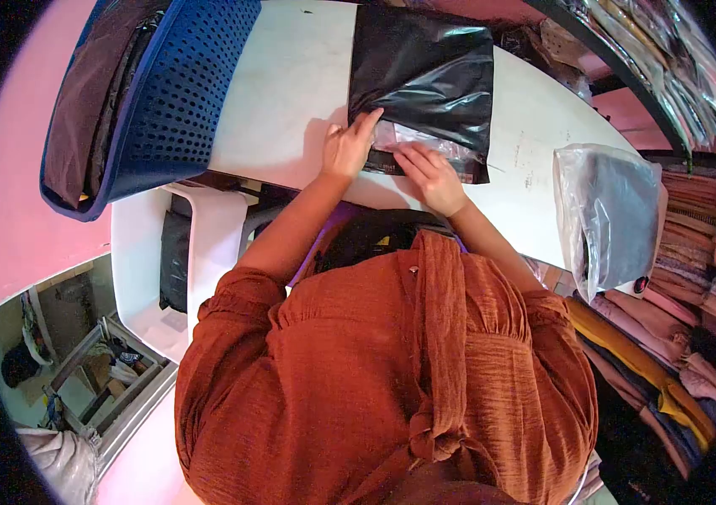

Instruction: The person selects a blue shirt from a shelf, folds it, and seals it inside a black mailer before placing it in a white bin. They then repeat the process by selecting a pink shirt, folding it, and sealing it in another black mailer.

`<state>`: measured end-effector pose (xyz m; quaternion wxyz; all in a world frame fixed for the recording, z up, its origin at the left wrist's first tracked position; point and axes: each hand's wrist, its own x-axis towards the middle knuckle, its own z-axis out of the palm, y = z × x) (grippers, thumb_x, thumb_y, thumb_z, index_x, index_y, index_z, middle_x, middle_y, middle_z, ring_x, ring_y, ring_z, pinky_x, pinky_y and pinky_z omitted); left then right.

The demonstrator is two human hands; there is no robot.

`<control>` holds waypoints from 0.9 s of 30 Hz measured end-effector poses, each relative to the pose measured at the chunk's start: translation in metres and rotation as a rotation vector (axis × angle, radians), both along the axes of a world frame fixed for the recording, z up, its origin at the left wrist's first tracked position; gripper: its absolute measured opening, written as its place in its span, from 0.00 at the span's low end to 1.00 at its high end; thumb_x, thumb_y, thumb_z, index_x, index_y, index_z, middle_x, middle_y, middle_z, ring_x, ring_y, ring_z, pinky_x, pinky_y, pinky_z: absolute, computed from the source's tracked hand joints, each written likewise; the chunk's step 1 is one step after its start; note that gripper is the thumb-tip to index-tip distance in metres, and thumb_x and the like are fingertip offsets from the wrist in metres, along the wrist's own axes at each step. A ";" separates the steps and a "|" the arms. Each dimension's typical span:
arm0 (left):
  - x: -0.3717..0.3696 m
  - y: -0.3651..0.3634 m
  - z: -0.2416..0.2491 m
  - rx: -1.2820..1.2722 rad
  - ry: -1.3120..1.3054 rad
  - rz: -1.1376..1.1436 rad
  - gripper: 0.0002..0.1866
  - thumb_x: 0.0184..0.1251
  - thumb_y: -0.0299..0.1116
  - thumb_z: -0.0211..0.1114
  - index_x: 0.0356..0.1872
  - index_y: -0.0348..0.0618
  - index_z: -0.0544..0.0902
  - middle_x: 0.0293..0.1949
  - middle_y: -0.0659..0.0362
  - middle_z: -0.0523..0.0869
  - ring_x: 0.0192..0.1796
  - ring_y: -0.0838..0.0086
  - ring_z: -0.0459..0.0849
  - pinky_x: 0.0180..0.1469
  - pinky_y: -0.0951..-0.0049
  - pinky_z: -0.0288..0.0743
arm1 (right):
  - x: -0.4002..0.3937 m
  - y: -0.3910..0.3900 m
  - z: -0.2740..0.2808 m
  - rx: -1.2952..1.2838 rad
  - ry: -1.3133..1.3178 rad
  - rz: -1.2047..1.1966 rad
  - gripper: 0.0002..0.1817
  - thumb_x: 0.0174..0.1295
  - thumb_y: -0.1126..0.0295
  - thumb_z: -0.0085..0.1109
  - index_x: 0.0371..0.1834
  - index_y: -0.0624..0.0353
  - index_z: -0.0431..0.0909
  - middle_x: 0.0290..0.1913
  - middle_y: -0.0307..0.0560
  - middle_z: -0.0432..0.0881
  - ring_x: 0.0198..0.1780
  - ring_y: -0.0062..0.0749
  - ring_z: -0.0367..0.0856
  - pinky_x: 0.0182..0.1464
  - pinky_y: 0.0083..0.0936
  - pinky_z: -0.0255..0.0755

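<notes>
A black plastic mailer bag (425,71) lies flat on the white table (291,93). Its near open end shows a clear-wrapped packet (421,143) partly inside it. My left hand (348,147) presses on the bag's near left corner, fingers pointing up onto the black film. My right hand (429,172) rests on the near edge of the bag, fingers touching the clear packet at the opening. Whether either hand pinches the film is hard to tell. My rust-orange sleeves and scarf fill the lower view.
A blue mesh basket (164,93) with dark cloth inside stands at the table's left. A clear bag holding a dark garment (615,215) hangs over the table's right edge. Stacks of folded fabric (678,337) and shelves of packed goods (678,50) line the right.
</notes>
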<state>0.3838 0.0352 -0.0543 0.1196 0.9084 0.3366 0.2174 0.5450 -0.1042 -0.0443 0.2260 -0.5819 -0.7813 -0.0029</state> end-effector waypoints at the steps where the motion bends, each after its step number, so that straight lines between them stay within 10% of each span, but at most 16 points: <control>1: 0.000 0.000 0.002 0.015 -0.005 0.000 0.22 0.62 0.35 0.60 0.59 0.56 0.75 0.41 0.50 0.84 0.34 0.63 0.84 0.43 0.64 0.70 | 0.002 0.005 0.000 0.001 -0.003 0.002 0.26 0.54 0.67 0.54 0.60 0.56 0.72 0.62 0.44 0.72 0.59 0.41 0.71 0.57 0.39 0.67; 11: -0.024 -0.004 0.012 0.205 -0.268 -0.133 0.36 0.52 0.30 0.69 0.65 0.56 0.68 0.57 0.56 0.73 0.45 0.65 0.80 0.51 0.65 0.69 | 0.002 0.032 -0.011 -0.171 0.005 -0.236 0.29 0.57 0.52 0.59 0.65 0.34 0.67 0.45 0.49 0.80 0.36 0.47 0.82 0.34 0.39 0.76; 15: -0.027 -0.001 0.006 -0.228 -0.316 0.149 0.42 0.47 0.21 0.70 0.67 0.54 0.64 0.63 0.52 0.66 0.47 0.61 0.78 0.55 0.63 0.70 | -0.008 0.043 -0.015 -0.358 -0.103 -0.291 0.25 0.59 0.43 0.52 0.60 0.29 0.72 0.34 0.50 0.82 0.26 0.45 0.82 0.22 0.39 0.75; 22: -0.036 0.001 -0.001 -0.781 -0.344 0.131 0.45 0.46 0.13 0.66 0.68 0.59 0.63 0.64 0.53 0.64 0.49 0.62 0.78 0.50 0.68 0.77 | -0.011 0.057 -0.029 -0.284 -0.071 -0.433 0.32 0.61 0.39 0.47 0.60 0.50 0.73 0.62 0.52 0.72 0.63 0.47 0.69 0.66 0.44 0.59; 27: -0.027 0.000 0.009 0.096 -0.034 -0.177 0.30 0.54 0.22 0.61 0.62 0.53 0.73 0.64 0.53 0.68 0.65 0.58 0.68 0.61 0.64 0.70 | -0.004 0.059 -0.040 -0.191 -0.075 -0.326 0.34 0.61 0.39 0.45 0.62 0.50 0.72 0.66 0.52 0.67 0.66 0.50 0.65 0.67 0.43 0.56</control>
